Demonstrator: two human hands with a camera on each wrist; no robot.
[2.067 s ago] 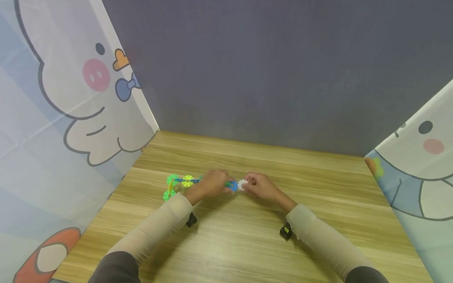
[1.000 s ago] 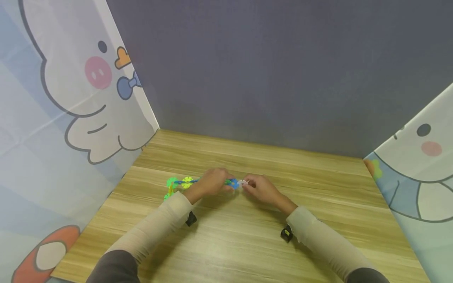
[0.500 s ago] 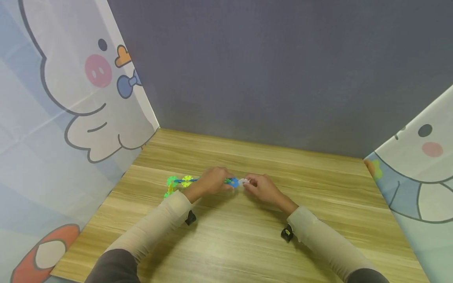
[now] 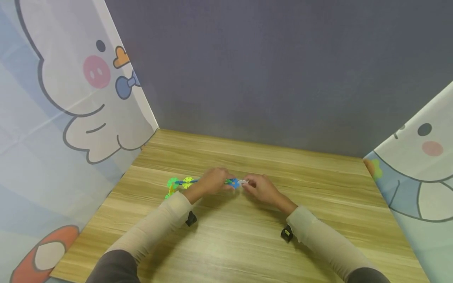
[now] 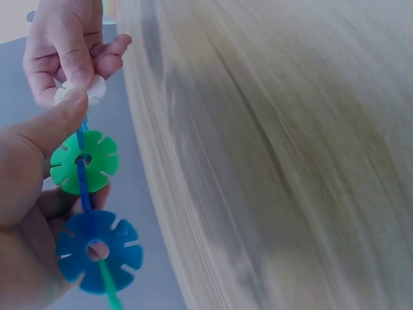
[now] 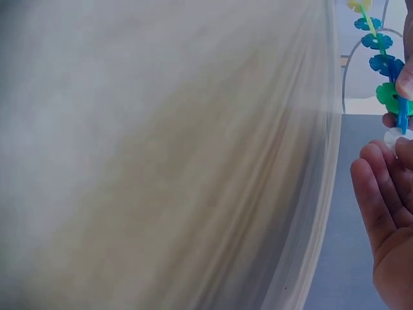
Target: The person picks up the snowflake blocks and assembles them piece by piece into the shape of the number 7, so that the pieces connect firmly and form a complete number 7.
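My left hand (image 4: pixel 213 181) grips a chain of slotted snowflake discs linked at right angles, thumb and fingers around its right part. A green disc (image 5: pixel 102 165) and a dark blue disc (image 5: pixel 72 244) show beside that hand in the left wrist view. Beyond the fingertips a blue disc (image 4: pixel 234 183) pokes out at the chain's right end. My right hand (image 4: pixel 262 188) pinches a white snowflake disc (image 4: pixel 243 182) between thumb and index finger, right at the blue disc's edge. Its other fingers curl loosely in the right wrist view. The left palm hides part of the chain.
The chain's left part runs past a yellow-green disc (image 4: pixel 188 182) to a green disc (image 4: pixel 173 182), then bends toward me. Below lies the wood-grain table (image 4: pixel 226 243). A dark grey panel (image 4: pixel 255 78) stands behind, with cartoon-printed cloth (image 4: pixel 42 165) at both sides.
The white disc has turned from showing its face to lying nearly edge-on, tilting back and forth in my right fingers. Both hands stay in almost the same place.
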